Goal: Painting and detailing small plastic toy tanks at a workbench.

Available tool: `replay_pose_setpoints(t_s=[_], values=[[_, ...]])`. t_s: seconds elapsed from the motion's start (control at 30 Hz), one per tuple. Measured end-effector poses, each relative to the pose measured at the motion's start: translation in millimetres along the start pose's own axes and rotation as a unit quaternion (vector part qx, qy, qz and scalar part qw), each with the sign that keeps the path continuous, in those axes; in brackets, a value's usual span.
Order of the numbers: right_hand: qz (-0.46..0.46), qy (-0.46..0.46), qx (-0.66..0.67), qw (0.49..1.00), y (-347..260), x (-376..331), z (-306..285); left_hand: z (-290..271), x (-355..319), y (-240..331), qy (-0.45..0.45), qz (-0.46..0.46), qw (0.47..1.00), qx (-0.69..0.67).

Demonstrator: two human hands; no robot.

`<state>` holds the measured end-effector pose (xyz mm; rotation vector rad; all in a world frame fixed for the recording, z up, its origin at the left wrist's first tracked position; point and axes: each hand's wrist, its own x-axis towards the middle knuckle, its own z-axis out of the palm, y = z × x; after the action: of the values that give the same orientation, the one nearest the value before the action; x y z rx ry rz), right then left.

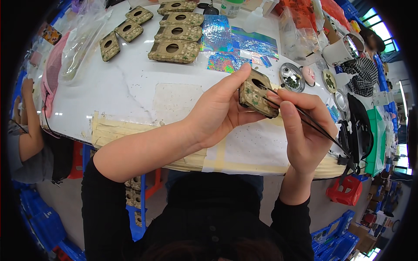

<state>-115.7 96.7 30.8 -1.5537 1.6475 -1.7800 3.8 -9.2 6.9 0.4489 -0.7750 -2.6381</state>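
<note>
Your left hand grips a small camouflage-patterned block with a round hole, thumb along its top edge and fingers curled beneath, holding it tilted in the air above the near edge of the white tabletop. Your right hand pinches a pair of slim black tweezers, fingers closed around the shaft, with the tips touching the block's face just beside the hole. Whether anything sits between the tips is too small to tell.

This looks like the placing or adjusting step on the block's patterned face. The next move probably calls for a steady left grip and a fine, light touch from the tweezers so the surface isn't scratched or shifted.

Toward the far edge of the tabletop lie more camouflage blocks, some in a column and some fanned to the far left. Holographic foil sheets lie just beside them. Near the right edge sit small round metal dishes holding tiny pieces. Strips of masking tape cover the near edge. Another person's arm rests at the left edge.
</note>
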Motion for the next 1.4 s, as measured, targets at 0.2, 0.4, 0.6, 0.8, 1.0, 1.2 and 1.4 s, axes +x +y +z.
replay_pose_setpoints(t_s=[0.2,0.4,0.6,0.8,1.0,1.2,1.4], values=[[0.001,-0.007,0.006,1.0,0,0,-2,0,0,0,-0.001,-0.002,1.0,-0.005],[-0.075,0.025,0.049,0.996,-1,0,-10,-2,2,-1,0.018,-0.006,1.0,-0.005],[-0.22,0.011,0.131,0.967,-30,-12,-8,-2,5,-2,0.014,0.0,1.0,0.001],[-0.22,-0.045,0.111,0.968,-74,-34,-11,-10,9,-5,0.01,0.029,0.999,0.009],[-0.299,-0.122,0.144,0.936,-79,-13,-19,-12,10,-4,0.002,0.034,0.999,0.01],[-0.297,-0.123,0.154,0.934,-79,-15,-19,-12,10,-3,-0.005,0.039,0.999,0.012],[-0.303,-0.13,0.165,0.929,-76,-13,-16,-10,9,-3,-0.004,0.041,0.999,0.008]])
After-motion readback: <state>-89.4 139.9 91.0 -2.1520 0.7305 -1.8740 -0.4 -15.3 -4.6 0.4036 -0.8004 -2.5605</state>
